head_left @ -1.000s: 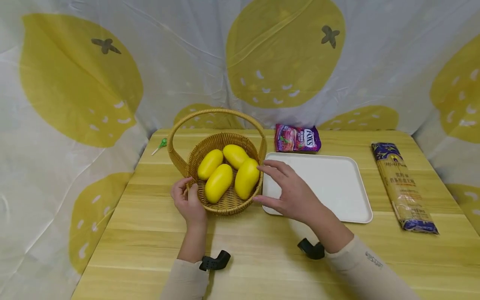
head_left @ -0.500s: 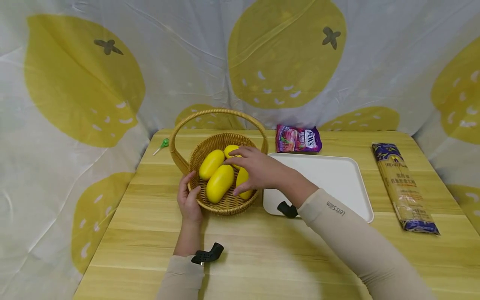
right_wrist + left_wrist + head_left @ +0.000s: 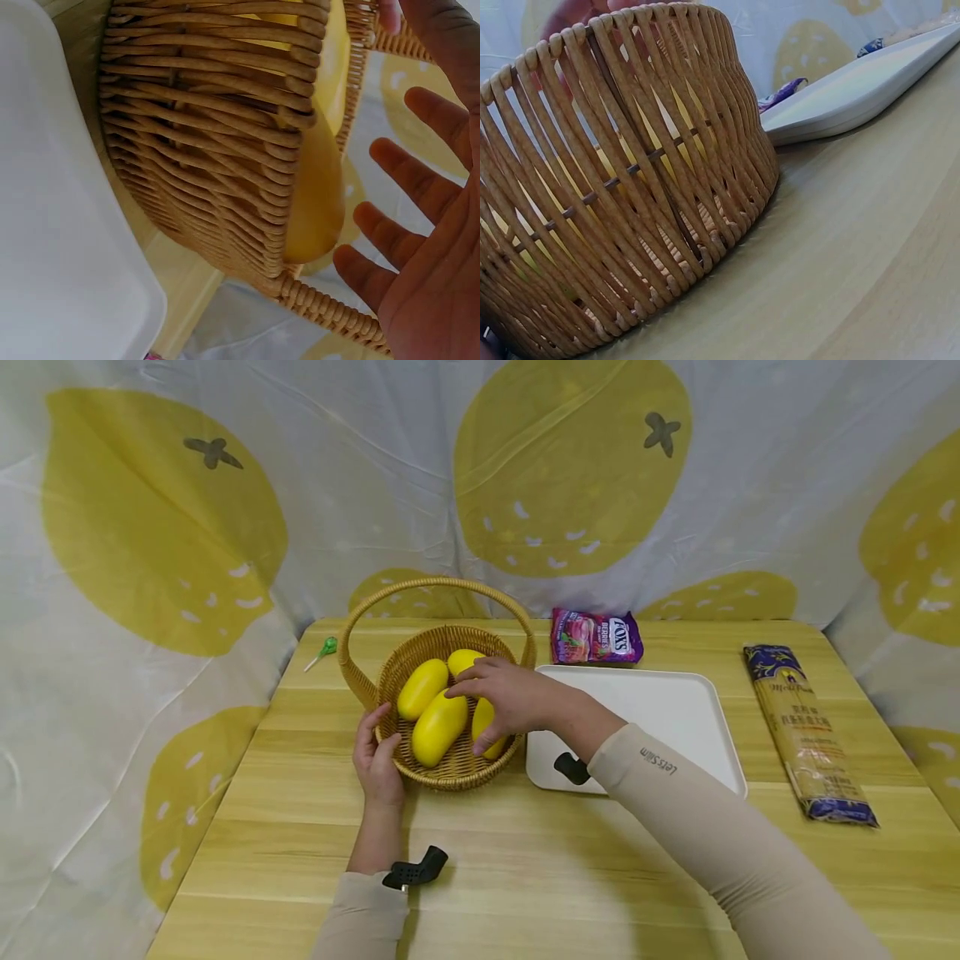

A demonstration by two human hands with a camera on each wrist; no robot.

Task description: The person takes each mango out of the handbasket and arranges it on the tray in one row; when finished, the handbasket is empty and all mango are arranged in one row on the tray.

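Several smooth yellow mangoes (image 3: 438,727) lie in a round wicker basket (image 3: 450,782) with a tall arched handle. Beside the basket's front left wall rests my left hand (image 3: 381,772), fingers and thumb spread along its outside; their contact is partly hidden. Over the right half of the basket hovers my right hand (image 3: 517,697), covering part of the rightmost mango (image 3: 483,718). In the right wrist view, the fingers of that hand (image 3: 435,277) are spread and apart from the nearest mango (image 3: 319,202). The left wrist view is mostly filled by the basket's woven wall (image 3: 645,172).
A white tray (image 3: 675,718) lies close to the basket's right side, partly under the right forearm. Behind it is a purple candy bag (image 3: 596,637). A long pasta packet (image 3: 810,735) lies at the far right. At the back left is a green lollipop (image 3: 328,647).
My right hand has moved left from the basket's right rim to above the mangoes, and has barely moved in the last half second. My left hand has shifted slightly along the basket.
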